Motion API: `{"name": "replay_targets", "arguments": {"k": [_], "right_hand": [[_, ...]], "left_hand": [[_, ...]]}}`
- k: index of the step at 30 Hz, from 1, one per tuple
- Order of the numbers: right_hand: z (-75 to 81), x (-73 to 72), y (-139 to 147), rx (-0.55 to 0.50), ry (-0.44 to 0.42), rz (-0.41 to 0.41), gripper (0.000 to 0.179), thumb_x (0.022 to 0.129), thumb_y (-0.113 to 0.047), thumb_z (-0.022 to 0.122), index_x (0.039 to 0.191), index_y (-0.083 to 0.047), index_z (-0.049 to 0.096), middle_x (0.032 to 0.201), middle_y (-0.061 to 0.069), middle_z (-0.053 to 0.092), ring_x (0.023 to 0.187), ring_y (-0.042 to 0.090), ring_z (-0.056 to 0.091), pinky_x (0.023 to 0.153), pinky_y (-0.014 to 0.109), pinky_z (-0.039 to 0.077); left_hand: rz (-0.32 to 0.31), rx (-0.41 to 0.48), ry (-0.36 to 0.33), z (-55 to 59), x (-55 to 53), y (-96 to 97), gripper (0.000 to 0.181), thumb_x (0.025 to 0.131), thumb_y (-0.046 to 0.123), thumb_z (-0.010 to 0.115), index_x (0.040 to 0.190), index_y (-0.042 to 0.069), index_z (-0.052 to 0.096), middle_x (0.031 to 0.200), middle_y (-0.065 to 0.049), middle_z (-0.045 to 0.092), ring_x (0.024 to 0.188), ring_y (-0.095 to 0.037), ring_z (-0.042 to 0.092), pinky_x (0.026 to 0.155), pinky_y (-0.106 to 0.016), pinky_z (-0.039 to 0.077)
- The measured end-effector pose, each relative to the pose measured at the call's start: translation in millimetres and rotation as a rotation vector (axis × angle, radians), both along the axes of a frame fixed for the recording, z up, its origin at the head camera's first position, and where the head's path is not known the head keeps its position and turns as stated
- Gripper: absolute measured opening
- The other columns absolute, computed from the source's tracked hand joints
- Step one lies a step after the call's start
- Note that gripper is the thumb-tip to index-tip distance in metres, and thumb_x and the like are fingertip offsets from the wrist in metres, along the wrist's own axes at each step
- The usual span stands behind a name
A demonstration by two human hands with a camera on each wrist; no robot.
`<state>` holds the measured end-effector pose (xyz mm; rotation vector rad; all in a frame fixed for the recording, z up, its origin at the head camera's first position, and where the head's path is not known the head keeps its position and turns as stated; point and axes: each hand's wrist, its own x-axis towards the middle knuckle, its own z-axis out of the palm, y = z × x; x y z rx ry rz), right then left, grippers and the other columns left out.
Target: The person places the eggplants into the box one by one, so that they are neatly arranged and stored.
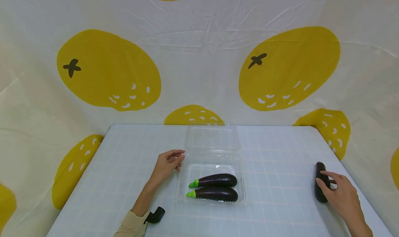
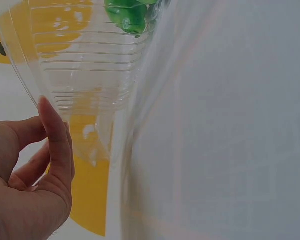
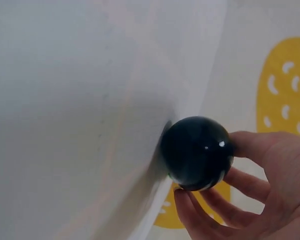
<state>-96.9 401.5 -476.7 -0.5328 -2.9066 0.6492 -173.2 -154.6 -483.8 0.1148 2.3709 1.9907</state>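
A clear plastic clamshell container stands with its lid folded back. Two dark purple eggplants with green stem ends lie side by side in its base, the far eggplant and the near eggplant. At the container's far left corner, my left hand pinches the rim between thumb and finger; the left wrist view shows a fingertip right at this edge. Far to the right, my right hand grips a third eggplant across its middle, thumb and fingers on opposite sides. Its rounded end faces the right wrist view.
A pale checked cloth covers the table. Behind it hangs a white curtain printed with large yellow fruit. The third eggplant is close to the table's right edge. A black strap device sits on my left wrist.
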Motion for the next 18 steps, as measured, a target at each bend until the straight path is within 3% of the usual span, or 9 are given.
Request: {"name": "replay_targets", "arguments": {"k": [9, 18], "right_hand": [[4.4, -6.7, -4.2, 0.016, -0.052, -0.119, 0.065, 0.088, -0.031, 0.082, 0.130, 0.009, 0.053, 0.121, 0.039, 0.050, 0.105, 0.054, 0.052, 0.081, 0.063, 0.048], [6.8, -8.8, -5.1, 0.010, -0.047, -0.133, 0.065, 0.085, -0.023, 0.084, 0.129, 0.012, 0.052, 0.117, 0.040, 0.055, 0.098, 0.052, 0.055, 0.080, 0.061, 0.049]], "left_hand": [[-0.013, 0.019, 0.006, 0.6, 0.1, -0.2, 0.031, 0.098, 0.012, 0.072, 0.123, -0.006, 0.069, 0.102, -0.026, 0.067, 0.062, -0.016, 0.060, 0.059, -0.023, 0.055], [0.003, -0.001, -0.012, -0.9, -0.9, -0.4, 0.032, 0.098, 0.015, 0.073, 0.123, -0.004, 0.069, 0.101, -0.021, 0.068, 0.062, -0.018, 0.060, 0.060, -0.022, 0.055]]}}
